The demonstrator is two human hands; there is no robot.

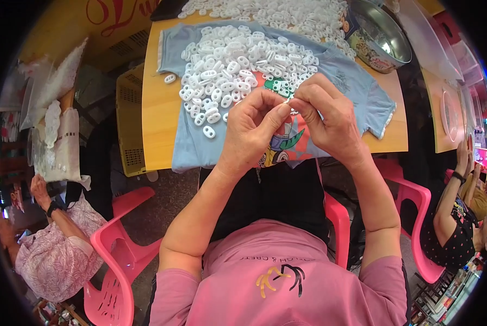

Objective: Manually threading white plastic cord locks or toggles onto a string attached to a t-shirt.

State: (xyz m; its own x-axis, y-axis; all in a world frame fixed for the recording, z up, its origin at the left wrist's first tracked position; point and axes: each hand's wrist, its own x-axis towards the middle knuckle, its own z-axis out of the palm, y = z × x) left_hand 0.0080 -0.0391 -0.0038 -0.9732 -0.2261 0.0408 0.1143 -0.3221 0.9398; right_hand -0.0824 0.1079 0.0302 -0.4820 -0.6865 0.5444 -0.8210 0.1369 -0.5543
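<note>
My left hand [250,129] and my right hand [330,120] meet above the near part of a light-blue T-shirt [194,144] spread over the table. Thumb and forefinger of each hand are pinched together on a small white plastic piece [288,101], mostly covered by the fingertips. Just beyond my hands, a heap of white oval plastic pieces with two holes [216,65] lies on the shirt. One loose white piece [209,132] rests left of my left hand. The shirt's colourful cartoon print [299,136] shows between and below my wrists.
A second heap of white pieces [276,12] covers the table's far side, beside a round metal tin [387,35]. The yellow wooden table [157,130] has a yellow crate [129,119] at its left. Pink chairs [118,255] and seated people flank me on both sides.
</note>
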